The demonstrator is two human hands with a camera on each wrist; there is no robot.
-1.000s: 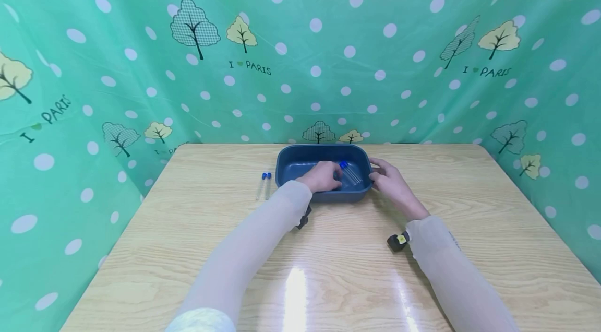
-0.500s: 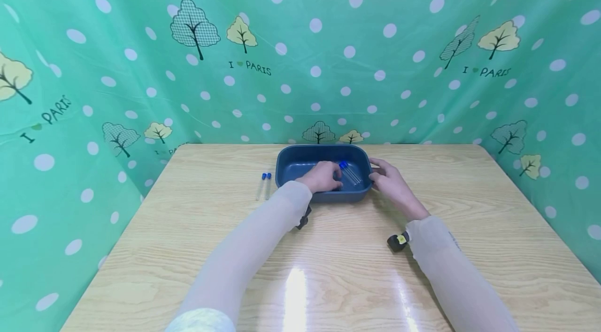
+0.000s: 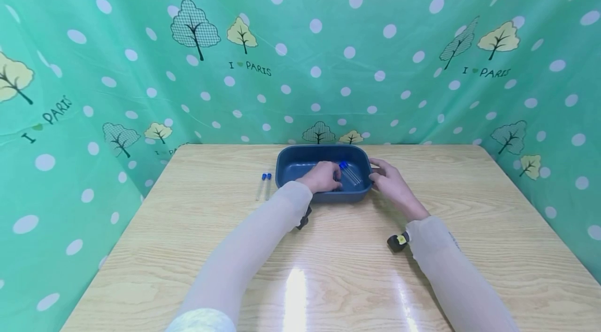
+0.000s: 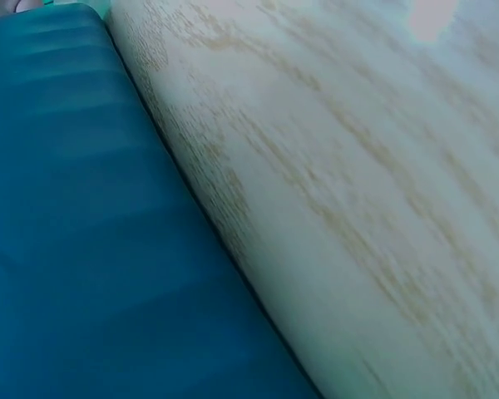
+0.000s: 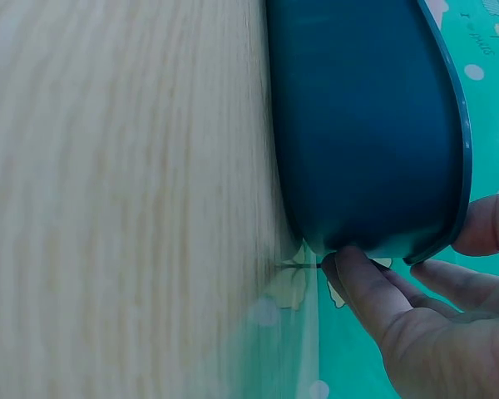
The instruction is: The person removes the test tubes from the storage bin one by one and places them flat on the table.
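Observation:
A dark blue rectangular box stands at the back middle of the table. My left hand reaches over its near wall, fingers bent down inside; what lies beneath them is hidden. Just right of those fingers lie several slim clear tubes with blue caps. At the box's right end is my right hand. The right wrist view shows that hand holding the box end, with one digit at the rim and other fingers against the wall. The left wrist view shows only the box's outer wall, not the left hand's grip.
Two more blue-capped clear tubes lie on the wooden table left of the box. A green dotted curtain hangs behind the table and along both sides. Black wrist cameras are strapped below the sleeves.
The left hand's fingers and the tubes beside them in the box have shifted very slightly. The right hand, the box and the two tubes on the table stay in place.

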